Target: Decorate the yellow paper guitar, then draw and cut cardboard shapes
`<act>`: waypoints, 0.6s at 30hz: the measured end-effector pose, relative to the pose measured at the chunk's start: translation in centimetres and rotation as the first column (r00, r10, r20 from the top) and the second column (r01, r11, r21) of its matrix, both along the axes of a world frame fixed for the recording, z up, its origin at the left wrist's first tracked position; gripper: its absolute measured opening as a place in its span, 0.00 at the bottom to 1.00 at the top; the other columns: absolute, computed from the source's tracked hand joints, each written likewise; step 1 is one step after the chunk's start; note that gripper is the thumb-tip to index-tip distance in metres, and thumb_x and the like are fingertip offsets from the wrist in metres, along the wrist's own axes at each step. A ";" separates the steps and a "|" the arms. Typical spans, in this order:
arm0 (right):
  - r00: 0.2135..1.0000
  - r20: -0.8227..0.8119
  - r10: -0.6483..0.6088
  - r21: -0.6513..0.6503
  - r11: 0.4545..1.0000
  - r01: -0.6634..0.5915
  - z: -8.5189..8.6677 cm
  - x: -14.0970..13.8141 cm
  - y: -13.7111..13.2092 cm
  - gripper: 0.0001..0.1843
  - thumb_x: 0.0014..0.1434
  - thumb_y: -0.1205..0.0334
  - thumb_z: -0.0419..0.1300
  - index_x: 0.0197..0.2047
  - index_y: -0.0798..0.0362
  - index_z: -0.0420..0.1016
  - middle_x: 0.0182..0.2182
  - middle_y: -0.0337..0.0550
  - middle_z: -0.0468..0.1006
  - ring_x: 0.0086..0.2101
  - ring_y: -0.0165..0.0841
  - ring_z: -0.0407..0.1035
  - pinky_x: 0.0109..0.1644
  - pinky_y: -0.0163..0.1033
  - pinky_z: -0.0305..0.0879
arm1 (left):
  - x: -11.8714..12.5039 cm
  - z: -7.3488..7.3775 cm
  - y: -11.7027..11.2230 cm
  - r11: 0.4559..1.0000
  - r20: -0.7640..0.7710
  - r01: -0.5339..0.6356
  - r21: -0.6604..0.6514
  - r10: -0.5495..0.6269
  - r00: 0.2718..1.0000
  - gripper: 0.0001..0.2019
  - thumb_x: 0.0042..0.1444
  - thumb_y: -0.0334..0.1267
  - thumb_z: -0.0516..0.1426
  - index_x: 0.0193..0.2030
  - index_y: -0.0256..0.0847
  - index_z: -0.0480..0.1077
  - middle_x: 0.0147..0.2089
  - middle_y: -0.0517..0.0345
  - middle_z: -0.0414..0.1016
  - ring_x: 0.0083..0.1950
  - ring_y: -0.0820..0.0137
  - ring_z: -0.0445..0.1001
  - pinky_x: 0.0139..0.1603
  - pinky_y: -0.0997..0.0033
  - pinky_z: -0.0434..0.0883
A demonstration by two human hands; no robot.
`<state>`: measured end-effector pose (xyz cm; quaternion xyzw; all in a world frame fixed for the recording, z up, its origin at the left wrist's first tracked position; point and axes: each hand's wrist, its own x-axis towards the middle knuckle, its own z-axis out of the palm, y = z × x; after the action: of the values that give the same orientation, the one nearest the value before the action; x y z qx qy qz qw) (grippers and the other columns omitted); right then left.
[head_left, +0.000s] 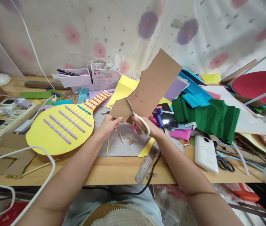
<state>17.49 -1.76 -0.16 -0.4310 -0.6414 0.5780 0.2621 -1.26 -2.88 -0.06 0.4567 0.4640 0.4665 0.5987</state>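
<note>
My left hand (108, 125) pinches the lower left edge of a brown cardboard sheet (153, 84), which is held up above the desk. My right hand (144, 127) grips white-handled scissors (137, 117), whose blades are open and biting into the cardboard along a curved pencil line. Small cardboard offcuts (128, 139) lie on the grey cutting mat (118, 146) right below both hands.
A yellow paper guitar (62, 128) lies to the left. Power strip (3, 119) and cables sit at far left. Green felt (208, 117), coloured paper, a blue glue gun (159, 116), a metal ruler (147, 164), a white device (205, 153) and black scissors (225, 163) crowd the right.
</note>
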 end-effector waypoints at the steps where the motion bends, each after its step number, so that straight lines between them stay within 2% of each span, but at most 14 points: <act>1: 1.000 -0.008 -0.021 -0.014 1.000 0.021 0.0 -0.1 0.0 0.29 0.52 0.33 0.51 0.25 0.54 0.60 0.16 0.31 0.58 0.15 0.22 0.55 0.19 0.32 0.56 | -0.2 0.1 0.1 1.000 0.007 0.018 -0.004 -0.018 1.000 0.11 0.45 0.36 0.61 0.22 0.36 0.62 0.14 0.71 0.53 0.15 0.84 0.48 0.15 0.79 0.50; 6: 0.995 -0.007 -0.095 -0.029 0.995 0.095 -0.6 -0.3 -0.1 0.28 0.50 0.34 0.54 0.23 0.53 0.59 0.15 0.31 0.57 0.13 0.21 0.53 0.15 0.31 0.53 | -0.9 0.2 0.4 0.997 0.056 0.068 -0.028 -0.066 0.996 0.11 0.45 0.36 0.61 0.23 0.37 0.61 0.14 0.72 0.51 0.15 0.84 0.47 0.16 0.80 0.49; 10: 0.999 -0.009 -0.048 0.013 0.999 0.048 -0.6 -0.3 -0.1 0.27 0.49 0.35 0.55 0.24 0.53 0.59 0.16 0.32 0.60 0.15 0.22 0.56 0.18 0.31 0.56 | -0.6 0.1 0.2 0.998 0.006 0.032 -0.056 -0.031 0.999 0.11 0.44 0.35 0.61 0.22 0.37 0.61 0.13 0.71 0.51 0.14 0.83 0.47 0.16 0.79 0.49; 13: 1.000 0.013 -0.025 0.103 0.994 0.024 -0.2 -0.2 -0.1 0.27 0.49 0.34 0.54 0.25 0.53 0.60 0.18 0.34 0.63 0.18 0.24 0.60 0.22 0.32 0.59 | -0.3 0.1 -0.1 0.997 -0.014 0.040 -0.073 -0.041 0.999 0.11 0.44 0.35 0.61 0.22 0.37 0.61 0.13 0.72 0.51 0.14 0.83 0.48 0.16 0.79 0.50; 15: 0.996 0.049 -0.073 0.137 0.988 0.065 -0.1 -0.2 0.1 0.28 0.49 0.33 0.54 0.25 0.53 0.60 0.17 0.34 0.63 0.18 0.24 0.60 0.21 0.32 0.59 | -0.1 0.0 -0.2 0.997 -0.035 0.045 -0.067 -0.047 0.998 0.11 0.46 0.34 0.61 0.22 0.37 0.61 0.13 0.71 0.52 0.14 0.83 0.49 0.16 0.79 0.50; 18: 0.982 0.089 -0.167 0.107 0.982 0.157 -0.2 -0.2 0.4 0.29 0.47 0.33 0.55 0.24 0.53 0.59 0.14 0.32 0.60 0.14 0.23 0.56 0.17 0.32 0.55 | 0.0 -0.1 -0.2 0.999 -0.098 0.023 -0.046 -0.027 0.995 0.11 0.47 0.34 0.59 0.21 0.37 0.61 0.12 0.70 0.53 0.14 0.82 0.50 0.17 0.78 0.51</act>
<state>17.28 -1.41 -0.36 -0.4958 -0.6443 0.5003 0.2980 -1.26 -3.11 -0.14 0.4715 0.4973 0.4255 0.5910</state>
